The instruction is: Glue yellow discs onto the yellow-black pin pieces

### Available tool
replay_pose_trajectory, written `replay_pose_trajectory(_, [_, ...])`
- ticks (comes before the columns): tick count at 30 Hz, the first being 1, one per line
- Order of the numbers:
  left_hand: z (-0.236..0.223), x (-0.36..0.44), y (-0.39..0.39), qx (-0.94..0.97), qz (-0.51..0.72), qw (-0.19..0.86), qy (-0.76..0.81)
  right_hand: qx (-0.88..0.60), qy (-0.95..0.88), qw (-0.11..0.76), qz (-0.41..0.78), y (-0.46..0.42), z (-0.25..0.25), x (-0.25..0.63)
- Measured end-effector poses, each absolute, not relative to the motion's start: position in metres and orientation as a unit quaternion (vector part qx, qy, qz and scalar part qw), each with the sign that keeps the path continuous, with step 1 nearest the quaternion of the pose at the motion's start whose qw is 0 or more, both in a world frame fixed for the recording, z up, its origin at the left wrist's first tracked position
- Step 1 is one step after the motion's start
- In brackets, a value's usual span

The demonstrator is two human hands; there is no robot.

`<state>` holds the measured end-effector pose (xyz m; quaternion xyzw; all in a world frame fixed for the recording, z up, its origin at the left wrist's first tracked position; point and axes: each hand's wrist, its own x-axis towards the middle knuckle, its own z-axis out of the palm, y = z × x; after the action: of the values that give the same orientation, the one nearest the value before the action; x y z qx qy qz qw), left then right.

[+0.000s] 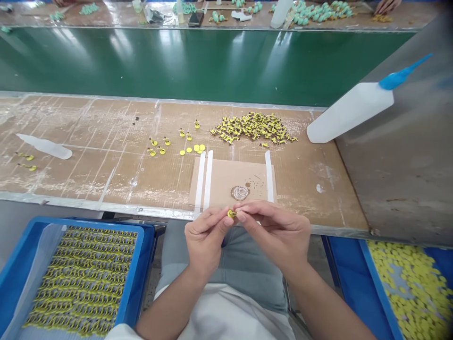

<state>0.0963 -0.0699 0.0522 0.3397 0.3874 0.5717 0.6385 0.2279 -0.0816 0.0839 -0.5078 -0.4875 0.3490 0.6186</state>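
Both hands meet over my lap at the table's near edge. My left hand [206, 236] and my right hand [274, 229] pinch one small yellow piece [231, 214] between their fingertips. Just beyond them lies a cardboard pad [226, 179] with a blob of glue [240, 192] and white strips along its sides. A heap of small yellow-and-dark figures [253, 127] lies farther back. A few finished yellow figures [164, 141] and yellow discs [194, 149] stand to its left.
A white glue bottle with a blue nozzle [354, 111] leans at the right. A blue bin of yellow figures [83, 278] sits low left, a blue bin of yellow discs [410, 278] low right. A green conveyor belt [198, 61] runs behind; another person's hand [387, 5] works beyond it.
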Motion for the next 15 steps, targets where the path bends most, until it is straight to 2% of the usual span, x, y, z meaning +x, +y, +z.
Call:
replay_pose_trajectory(6, [0.052, 0.092, -0.069, 0.358, 0.556, 0.652, 0.37, -0.519, -0.538, 0.576, 0.33, -0.083, 0.089, 0.239])
replay_pose_trajectory(15, [0.051, 0.09, -0.069, 0.372, 0.561, 0.632, 0.383, -0.475, -0.574, 0.574, 0.339, -0.078, 0.095, 0.238])
